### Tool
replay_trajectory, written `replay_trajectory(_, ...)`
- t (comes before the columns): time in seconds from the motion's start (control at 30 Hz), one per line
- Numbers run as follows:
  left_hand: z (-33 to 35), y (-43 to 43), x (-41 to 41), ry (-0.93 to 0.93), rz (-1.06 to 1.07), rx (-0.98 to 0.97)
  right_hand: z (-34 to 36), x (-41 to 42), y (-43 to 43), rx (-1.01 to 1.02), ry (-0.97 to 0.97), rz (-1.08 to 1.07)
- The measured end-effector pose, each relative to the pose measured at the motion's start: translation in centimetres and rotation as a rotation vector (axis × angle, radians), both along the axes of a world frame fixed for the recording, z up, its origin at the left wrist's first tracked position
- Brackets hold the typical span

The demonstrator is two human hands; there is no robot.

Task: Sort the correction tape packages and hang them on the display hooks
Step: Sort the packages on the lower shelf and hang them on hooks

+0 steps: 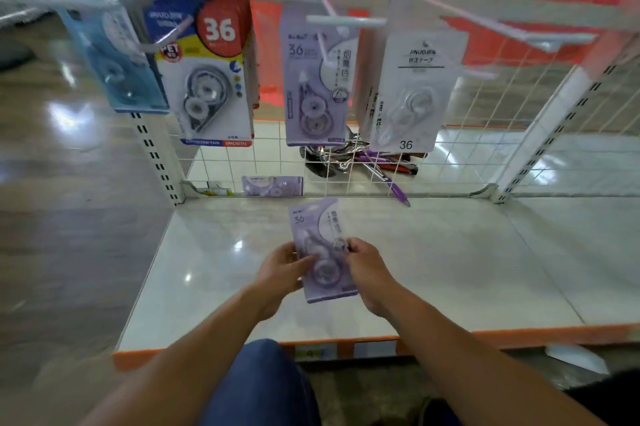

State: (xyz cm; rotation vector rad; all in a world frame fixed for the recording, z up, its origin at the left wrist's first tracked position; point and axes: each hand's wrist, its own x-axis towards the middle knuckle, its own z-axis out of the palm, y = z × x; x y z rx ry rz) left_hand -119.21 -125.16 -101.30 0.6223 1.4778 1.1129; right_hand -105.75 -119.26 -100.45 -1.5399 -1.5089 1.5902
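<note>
This is a shop, at a stationery display. Toward twelve o'clock a white wire grid panel carries display hooks hung with carded correction tape packages, several printed "36". Slotted metal uprights stand at ten and two o'clock. The pale shelf has an orange front edge with a price label at six o'clock.

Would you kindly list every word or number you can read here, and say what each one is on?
"36", "PET", "SMOOTH": red-and-blue package.
"36": hanging purple package.
"JINUO", "36": white package.
"36": held purple package, gripped by the left hand and right hand.
Too blurred to read: light blue package, all small print.
</note>
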Motion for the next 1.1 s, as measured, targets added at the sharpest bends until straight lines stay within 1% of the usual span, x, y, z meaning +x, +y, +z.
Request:
replay_trajectory(0.1,2.7,-1.0,-0.2,-0.073,0.033,0.129,2.1,-0.9,-0.7,0.023,0.143,-0.044)
replay_trajectory(0.17,4.2,-1.5,-0.6,-0.058,0.045,0.188,3.7,-1.6,-1.2,0.069,0.164,-0.030)
replay_trajectory(0.23,5.6,-1.9,-1.1,0.001,0.048,0.228,5.2,-2.2,-1.5,0.116,0.168,-0.028)
replay_trajectory(0.37,8.4,-2.8,-1.8,0.170,0.028,0.308,8.6,-3.1,-2.3,0.190,0.264,-0.060)
replay_trajectory(0.6,13.7,-4.2,-2.1,0.336,-0.038,0.515,14.8,-2.5,-4.1,0.418,0.518,-0.065)
replay_trajectory(0.73,15.6,-4.4,-1.7,0.370,-0.057,0.613,17.0,-1.8,-4.4,0.585,0.529,-0.109)
replay_trajectory(0.8,16.2,-4.1,-1.6,0.364,-0.044,0.641,17.9,-1.8,-4.3,0.625,0.525,-0.104)
replay_trajectory(0.93,17.1,-3.6,-1.3,0.346,-0.043,0.659,19.0,-2.3,-3.5,0.653,0.536,-0.115)
replay_trajectory(1.03,17.5,-3.4,-1.1,0.365,-0.044,0.667,19.2,-2.6,-2.9,0.629,0.560,-0.157)
replay_trajectory(1.1,17.6,-3.2,-1.1,0.356,-0.046,0.663,19.1,-2.9,-2.6,0.625,0.541,-0.179)
